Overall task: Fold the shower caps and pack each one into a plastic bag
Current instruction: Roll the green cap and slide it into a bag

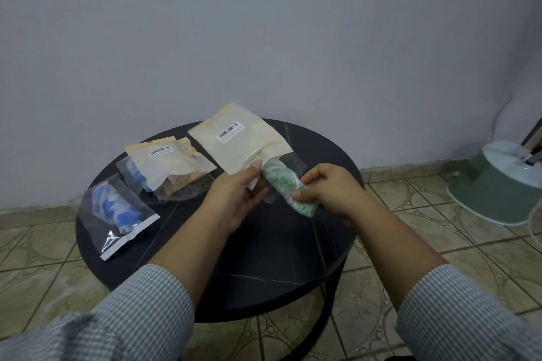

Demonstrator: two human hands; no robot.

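Note:
Above a round black table [264,258], my left hand [234,196] grips the open mouth of a cream plastic bag [234,141] with a barcode label. My right hand [325,187] holds a rolled green-and-white shower cap [286,184], whose upper end sits in the bag's mouth. On the table's left lie a packed bag with a blue cap [115,211], a second bag with a blue cap [133,176], and a cream bag with a pinkish cap [173,167].
The table stands on a tiled floor against a pale wall. A green fan base [495,187] with a white cord sits on the floor to the right. A clear plastic piece lies on the table under my hands.

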